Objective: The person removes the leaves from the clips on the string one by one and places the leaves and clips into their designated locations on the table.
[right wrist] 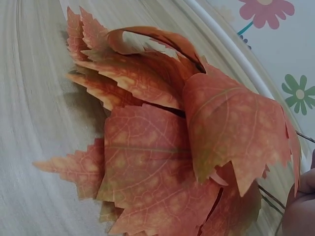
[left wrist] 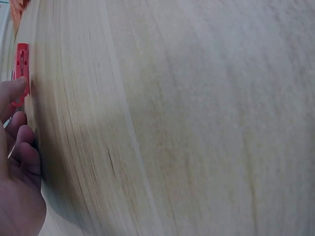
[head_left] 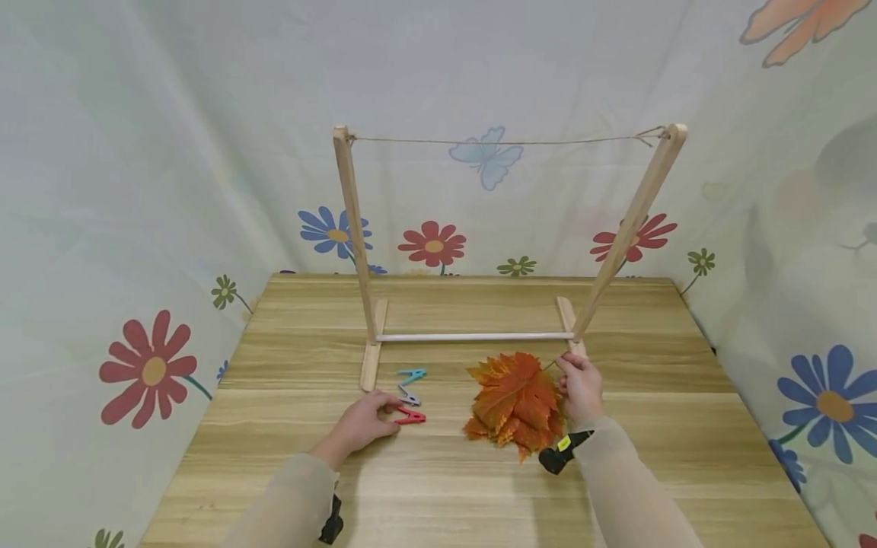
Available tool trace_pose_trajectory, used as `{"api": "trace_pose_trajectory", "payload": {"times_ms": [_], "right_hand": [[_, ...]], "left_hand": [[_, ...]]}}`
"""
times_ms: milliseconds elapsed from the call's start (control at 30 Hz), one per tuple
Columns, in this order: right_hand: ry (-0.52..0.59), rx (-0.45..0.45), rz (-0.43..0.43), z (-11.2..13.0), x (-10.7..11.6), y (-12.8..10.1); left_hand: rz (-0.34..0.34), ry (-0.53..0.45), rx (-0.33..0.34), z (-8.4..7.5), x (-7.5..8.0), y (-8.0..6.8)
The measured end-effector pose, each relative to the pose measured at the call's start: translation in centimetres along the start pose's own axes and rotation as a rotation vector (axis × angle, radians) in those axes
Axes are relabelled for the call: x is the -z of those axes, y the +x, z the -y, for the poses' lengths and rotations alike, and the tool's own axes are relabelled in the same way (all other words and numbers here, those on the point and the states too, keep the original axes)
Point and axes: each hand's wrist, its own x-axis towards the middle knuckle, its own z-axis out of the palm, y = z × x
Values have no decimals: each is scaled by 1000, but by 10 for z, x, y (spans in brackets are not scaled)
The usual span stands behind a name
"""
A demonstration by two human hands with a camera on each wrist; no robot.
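A wooden bench (head_left: 274, 457) lies under my hands. My left fingers (head_left: 384, 415) pinch a red clip (head_left: 411, 416); my right fingers (head_left: 572, 373) grip the stems of the leaves (head_left: 514, 399).

bright, even light (wrist views blurred)

No readable text, labels, brands or numbers in any view. A small yellow tag (head_left: 564, 444) sits on the black wrist-worn camera mount (head_left: 558, 455), but any marking on it is too small to read.
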Motion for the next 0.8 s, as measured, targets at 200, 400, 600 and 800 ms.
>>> {"api": "trace_pose_trajectory", "payload": {"times_ms": [200,400,600,800], "right_hand": [[-24,16,-4,-13,9,9],[-57,32,-27,-24,14,17],[-37,32,-26,-40,22,34],[-32,50,-33,-46,28,37]], "left_hand": [[-6,-57,24,0,1,0],[-7,-153,72,-1,1,0],[-7,-188,108,-2,1,-1],[-18,-202,114,-2,3,0]]}}
